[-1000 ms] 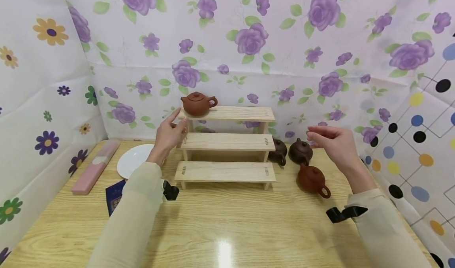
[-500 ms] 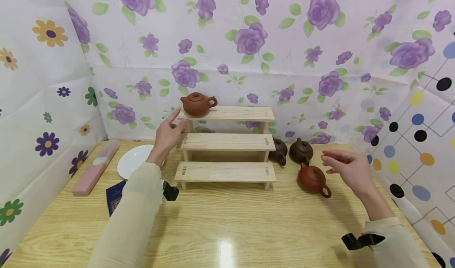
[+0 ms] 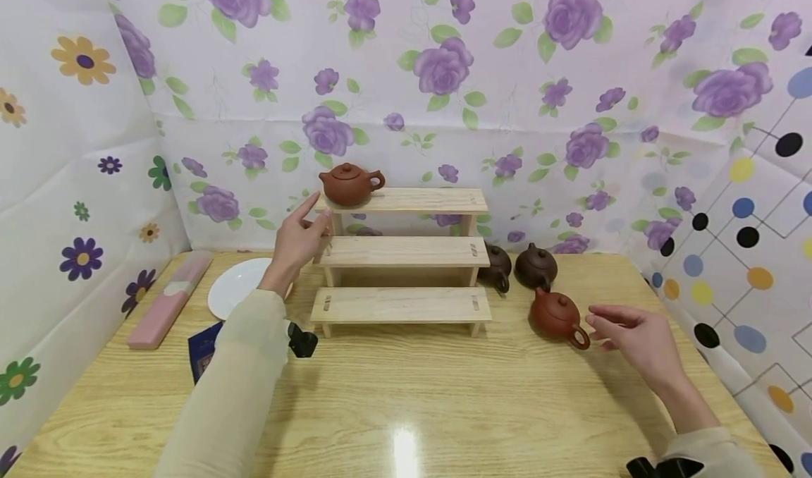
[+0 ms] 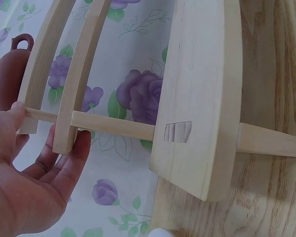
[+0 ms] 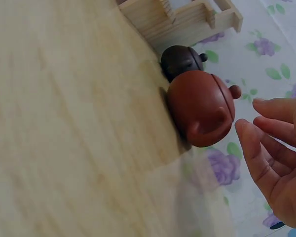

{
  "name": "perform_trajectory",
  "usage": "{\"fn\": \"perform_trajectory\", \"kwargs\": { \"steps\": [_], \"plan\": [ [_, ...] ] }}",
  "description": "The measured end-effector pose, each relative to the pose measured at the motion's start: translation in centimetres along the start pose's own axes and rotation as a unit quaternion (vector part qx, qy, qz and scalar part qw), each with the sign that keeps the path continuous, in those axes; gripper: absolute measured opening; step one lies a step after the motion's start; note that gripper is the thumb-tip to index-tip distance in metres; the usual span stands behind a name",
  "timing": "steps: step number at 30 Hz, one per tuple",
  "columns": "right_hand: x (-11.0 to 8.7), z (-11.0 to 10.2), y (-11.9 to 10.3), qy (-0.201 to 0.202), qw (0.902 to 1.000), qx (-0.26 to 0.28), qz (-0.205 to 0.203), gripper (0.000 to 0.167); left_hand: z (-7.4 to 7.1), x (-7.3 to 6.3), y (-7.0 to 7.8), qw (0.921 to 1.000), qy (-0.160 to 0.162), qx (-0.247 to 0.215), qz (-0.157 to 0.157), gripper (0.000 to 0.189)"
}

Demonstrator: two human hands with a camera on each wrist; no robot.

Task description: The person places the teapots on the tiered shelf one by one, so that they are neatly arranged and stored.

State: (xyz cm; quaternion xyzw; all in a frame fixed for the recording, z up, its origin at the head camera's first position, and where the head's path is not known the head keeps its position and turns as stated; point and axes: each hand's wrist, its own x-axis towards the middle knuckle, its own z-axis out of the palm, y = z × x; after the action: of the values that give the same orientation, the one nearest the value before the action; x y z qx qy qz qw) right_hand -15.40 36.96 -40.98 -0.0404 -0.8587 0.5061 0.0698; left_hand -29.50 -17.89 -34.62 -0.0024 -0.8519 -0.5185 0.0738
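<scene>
A three-step wooden display stand [image 3: 401, 305] stands mid-table, a reddish-brown teapot [image 3: 347, 185] on the left end of its top step. My left hand [image 3: 298, 244] grips the stand's left side just below that teapot; in the left wrist view its thumb and fingers [image 4: 76, 158] lie around the wooden pieces. Right of the stand, a second reddish-brown teapot [image 3: 555, 315] sits on the table, its handle toward my right hand [image 3: 641, 340]. That hand hovers beside the handle, fingers loosely bent and thumb apart, holding nothing. In the right wrist view the fingertips are close to the teapot [image 5: 200, 106].
Two dark brown teapots, one [image 3: 536, 266] behind the red one and another [image 3: 497, 268] partly hidden by the stand. At left lie a white plate [image 3: 235, 287], a pink case [image 3: 170, 302] and a dark blue packet [image 3: 201, 347]. Patterned cloth [image 3: 393, 139] encloses the table.
My right hand has come down and toward me, from above the dark teapots to beside the red teapot's handle. The left hand keeps its place on the stand.
</scene>
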Motion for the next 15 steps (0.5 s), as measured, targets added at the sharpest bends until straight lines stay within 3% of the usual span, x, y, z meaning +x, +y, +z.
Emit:
{"fn": "perform_trajectory", "kwargs": {
  "steps": [7,15],
  "plan": [
    [-0.8,0.4,1.1,-0.015,0.9989,0.003,0.044,0.054,0.0,0.0,-0.1,1.0000,-0.003,-0.005,-0.001,0.064],
    [-1.2,1.0,1.9,-0.037,0.9962,0.031,0.073,0.050,0.0,0.0,-0.1,1.0000,-0.004,-0.008,-0.002,0.064]
  ]
}}
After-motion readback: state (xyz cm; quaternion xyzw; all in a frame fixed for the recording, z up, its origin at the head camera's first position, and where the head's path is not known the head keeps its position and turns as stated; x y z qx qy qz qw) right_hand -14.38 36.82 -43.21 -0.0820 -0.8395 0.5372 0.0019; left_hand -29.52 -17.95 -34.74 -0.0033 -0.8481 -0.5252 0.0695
